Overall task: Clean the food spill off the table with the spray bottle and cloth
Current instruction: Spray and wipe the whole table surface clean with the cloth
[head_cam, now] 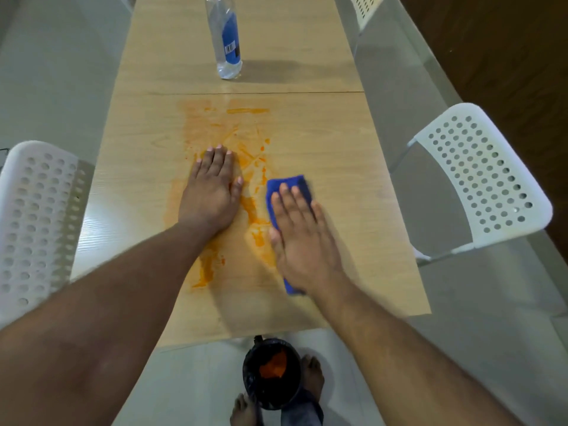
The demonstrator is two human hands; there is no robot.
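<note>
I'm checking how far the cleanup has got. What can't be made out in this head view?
- Bottle: top cut off by the upper edge, so no nozzle shows.
- Blue cloth: mostly hidden under the right hand, and blurred.
- Orange spill: part covered by the left hand.
- Bin: contents too dark to identify.

One bottle (226, 41), one blue cloth (287, 192), two white chairs (479, 179) (40, 216), one bin (272, 373).
</note>
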